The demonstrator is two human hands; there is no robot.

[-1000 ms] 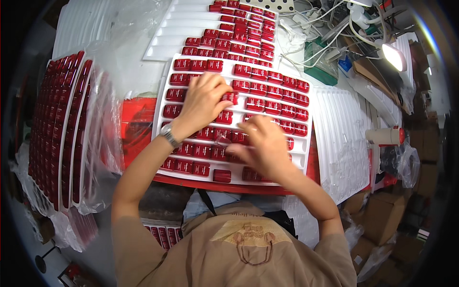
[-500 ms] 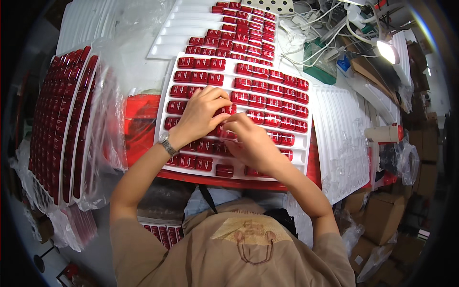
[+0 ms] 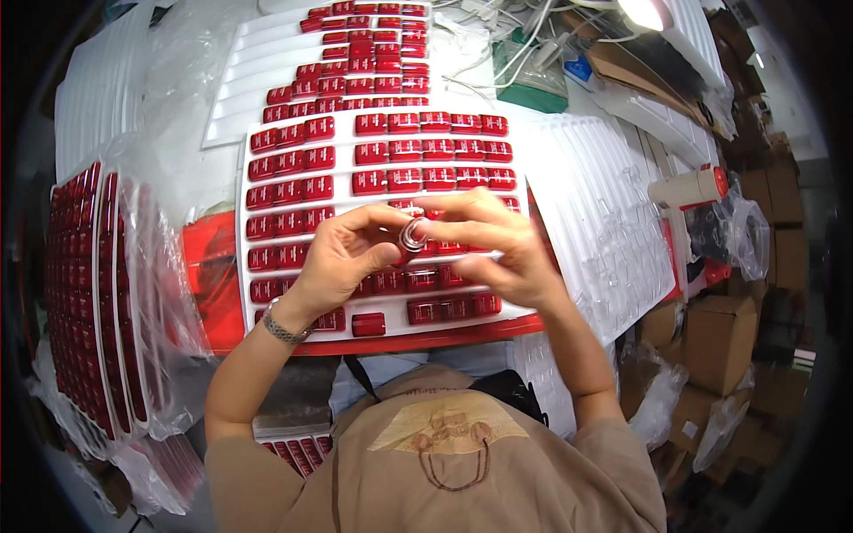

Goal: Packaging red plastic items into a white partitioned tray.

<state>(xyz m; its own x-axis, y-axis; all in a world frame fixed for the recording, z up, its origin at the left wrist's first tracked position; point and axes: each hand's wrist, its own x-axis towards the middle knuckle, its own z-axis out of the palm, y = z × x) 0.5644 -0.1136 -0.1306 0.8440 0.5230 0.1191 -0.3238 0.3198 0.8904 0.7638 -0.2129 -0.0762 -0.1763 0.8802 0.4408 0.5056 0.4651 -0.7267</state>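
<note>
Over the middle of a white tray (image 3: 344, 169), my left hand (image 3: 342, 253) grips a small glossy red container (image 3: 411, 240) between thumb and fingers. Its round end, with a shiny silvery or clear rim, faces up toward me. My right hand (image 3: 498, 240) has its fingers stretched out. One fingertip reaches the container's rim, and the thumb stands apart below. Rows of similar red containers (image 3: 435, 180) with pale printing lie on their sides in the tray's grooves. Both hands hide part of the middle rows. A single container (image 3: 369, 325) lies by the near edge.
Behind is another white tray (image 3: 258, 75), partly filled with red containers. Upright filled trays (image 3: 80, 293) in clear plastic stand at left. Empty trays (image 3: 595, 213) lie at right, near a pale cylinder with a red end (image 3: 689, 188). Cables and a lit lamp (image 3: 646, 13) are at the back right.
My hands have lifted from the tray's rows, and the red container now shows, its round end toward me. My right fingers have stretched out. The whole view has shifted, moving the tray leftward.
</note>
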